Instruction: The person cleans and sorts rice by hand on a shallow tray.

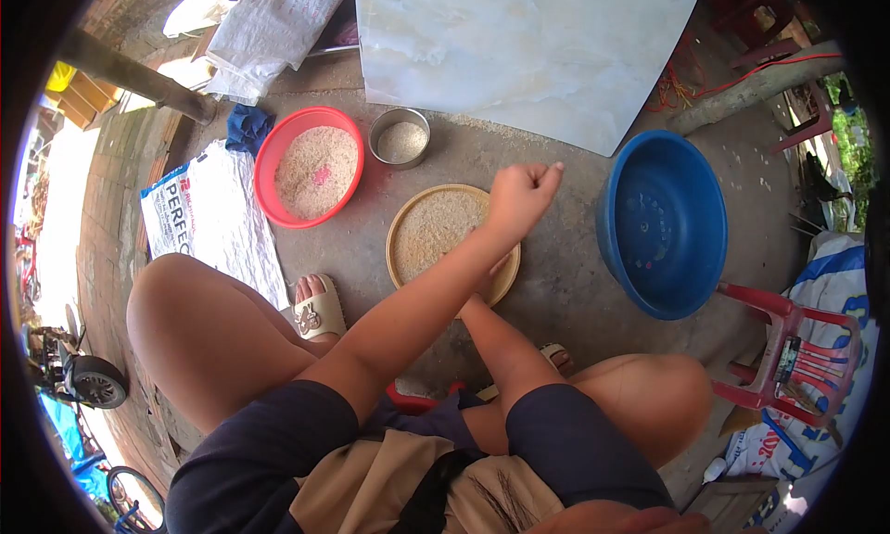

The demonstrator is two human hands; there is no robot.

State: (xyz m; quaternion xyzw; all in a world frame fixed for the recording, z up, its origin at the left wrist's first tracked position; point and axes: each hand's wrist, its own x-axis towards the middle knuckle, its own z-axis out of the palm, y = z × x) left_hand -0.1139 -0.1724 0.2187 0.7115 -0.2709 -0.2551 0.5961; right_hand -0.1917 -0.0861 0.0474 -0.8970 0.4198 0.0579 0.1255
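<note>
My left hand (524, 197) is raised beyond the right edge of a round yellow-rimmed tray (393, 248), its fingers curled in and its thumb pointing right. Whether anything small is pinched in it cannot be made out. Pale grain (436, 226), looking like rice, lies spread in the tray. Under the left forearm, my right hand (502, 261) is at the tray's right side; most of it is hidden, and only bits of its fingers show by the grain and rim.
A red basin (262, 189) of grain and a metal pot (414, 160) with grain stand beyond the tray. To the right are a blue tub (660, 219) and red plastic chair (788, 349). A white sack (222, 214) lies left; a marbled panel (519, 52) lies ahead.
</note>
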